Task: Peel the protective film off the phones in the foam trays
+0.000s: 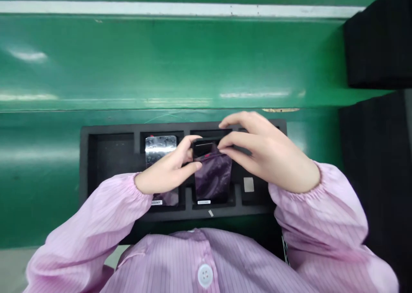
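In the middle of a black foam tray (180,215), my left hand (172,168) grips the left edge of a dark glossy phone (202,147) between thumb and fingers. A thin purplish film (212,179) covers the lower part of the phone, with a white label at its bottom. My right hand (264,151) is at the phone's upper right, thumb and a finger pinched at what looks like the film's raised corner; another finger is stretched out above. Partly behind my left hand, a second phone (161,146) lies in the slot to the left, reflecting light.
The tray rests on a green work surface (180,69) with a white strip (161,8) across the back. Black blocks (380,44) stand on the right. A small pale square (248,184) lies in the tray's right slot, a paper scrap (210,213) on its front rim.
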`<state>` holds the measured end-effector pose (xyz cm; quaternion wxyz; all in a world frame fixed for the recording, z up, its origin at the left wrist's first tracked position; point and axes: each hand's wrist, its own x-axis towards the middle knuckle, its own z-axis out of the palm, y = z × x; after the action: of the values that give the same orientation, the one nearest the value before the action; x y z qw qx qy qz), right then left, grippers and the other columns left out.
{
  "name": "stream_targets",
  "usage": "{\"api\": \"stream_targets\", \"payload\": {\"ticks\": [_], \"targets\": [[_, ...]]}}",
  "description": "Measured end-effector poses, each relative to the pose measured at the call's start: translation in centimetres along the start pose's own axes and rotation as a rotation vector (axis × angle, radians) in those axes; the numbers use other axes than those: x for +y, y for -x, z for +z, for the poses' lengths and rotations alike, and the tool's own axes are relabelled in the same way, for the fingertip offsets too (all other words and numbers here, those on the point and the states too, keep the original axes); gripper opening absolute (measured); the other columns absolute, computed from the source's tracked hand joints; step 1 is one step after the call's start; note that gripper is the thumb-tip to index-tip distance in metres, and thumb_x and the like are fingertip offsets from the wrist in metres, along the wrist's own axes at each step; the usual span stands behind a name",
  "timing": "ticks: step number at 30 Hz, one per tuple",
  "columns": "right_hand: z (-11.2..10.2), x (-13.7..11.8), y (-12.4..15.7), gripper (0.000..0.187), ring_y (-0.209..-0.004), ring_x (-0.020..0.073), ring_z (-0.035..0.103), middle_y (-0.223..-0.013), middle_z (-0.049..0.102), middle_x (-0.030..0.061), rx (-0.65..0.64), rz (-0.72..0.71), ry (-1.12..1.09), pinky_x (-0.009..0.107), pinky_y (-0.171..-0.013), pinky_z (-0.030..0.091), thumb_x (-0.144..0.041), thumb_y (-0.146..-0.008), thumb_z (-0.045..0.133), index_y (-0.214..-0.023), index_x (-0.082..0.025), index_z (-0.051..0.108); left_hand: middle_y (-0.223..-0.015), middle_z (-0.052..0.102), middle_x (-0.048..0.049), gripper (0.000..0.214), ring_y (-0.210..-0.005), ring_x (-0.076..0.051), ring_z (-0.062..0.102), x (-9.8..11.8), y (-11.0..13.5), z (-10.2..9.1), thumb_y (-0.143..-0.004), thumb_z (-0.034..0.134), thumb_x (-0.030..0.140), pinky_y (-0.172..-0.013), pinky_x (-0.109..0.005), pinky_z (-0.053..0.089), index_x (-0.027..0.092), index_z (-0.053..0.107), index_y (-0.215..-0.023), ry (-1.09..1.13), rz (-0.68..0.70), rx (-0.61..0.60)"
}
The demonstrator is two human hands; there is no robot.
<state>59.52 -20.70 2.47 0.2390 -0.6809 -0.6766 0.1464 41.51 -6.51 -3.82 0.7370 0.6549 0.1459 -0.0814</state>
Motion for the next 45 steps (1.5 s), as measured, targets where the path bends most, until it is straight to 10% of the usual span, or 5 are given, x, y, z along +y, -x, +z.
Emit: {"api": "stream_targets", "payload": {"ticks": [18, 28, 33, 39, 45], "targets": [[3.5, 0.5, -1.5, 0.017, -0.057, 0.0124, 0.061, -0.058, 0.056, -0.0060, -0.014, 0.432, -0.805, 0.023, -0.056, 0.047, -0.002, -0.087, 0.052, -0.096, -0.016, 0.051, -0.101, 0.061, 0.0014, 0.047, -0.094, -0.011, 0.059, -1.0, -1.9, 0.0, -0.084, 0.067, 0.019, -0.073, -0.017, 0.051, 0.028, 0.048, -0.126, 0.207, -0.166, 0.066], [5.3, -1.6, 4.9, 0.060, -0.103, 0.0260, 0.063, -0.118, 0.060, 0.0138, 0.452, 0.519, -0.239, 0.045, -0.091, 0.053, -0.031, -0.085, 0.063, -0.139, -0.015, 0.042, -0.100, 0.069, -0.0038, 0.065, -0.090, -0.016, 0.067, 0.5, -1.8, 1.6, -0.077, 0.065, 0.017, -0.076, -0.025, 0.054, 0.021, 0.038, -0.136, 0.265, -0.069, 0.185], [8.8, -5.3, 5.4, 0.110, -0.130, 0.0365, 0.046, -0.138, 0.043, 0.0239, 0.313, 0.591, -0.207, 0.054, -0.103, 0.044, -0.045, -0.076, 0.071, -0.155, -0.010, 0.004, -0.122, 0.064, -0.0124, 0.057, -0.101, -0.017, 0.067, 2.1, -0.8, 2.1, -0.089, 0.044, 0.018, -0.087, -0.034, 0.055, 0.017, 0.026, -0.143, -0.051, 0.006, 0.196], [11.3, -6.3, 3.6, 0.114, -0.129, 0.0417, 0.042, -0.128, 0.042, 0.0272, 0.314, 0.752, -0.090, 0.054, -0.108, 0.037, -0.032, -0.065, 0.072, -0.153, 0.004, 0.008, -0.130, 0.059, -0.0153, 0.045, -0.125, -0.029, 0.053, 1.6, 3.0, 2.3, -0.088, 0.053, 0.024, -0.107, -0.047, 0.042, 0.016, 0.052, -0.133, -0.524, -0.015, 0.334], [9.8, -6.0, 3.5, 0.088, -0.114, 0.0292, 0.057, -0.119, 0.058, 0.0101, 0.381, 0.779, -0.875, 0.044, -0.098, 0.046, -0.038, -0.065, 0.062, -0.147, -0.020, 0.034, -0.144, 0.034, -0.0321, 0.082, -0.134, -0.050, 0.029, -0.8, 4.5, 3.8, -0.076, 0.069, 0.030, -0.105, -0.064, 0.032, 0.000, 0.035, -0.144, -0.912, -0.154, 0.728]]}}
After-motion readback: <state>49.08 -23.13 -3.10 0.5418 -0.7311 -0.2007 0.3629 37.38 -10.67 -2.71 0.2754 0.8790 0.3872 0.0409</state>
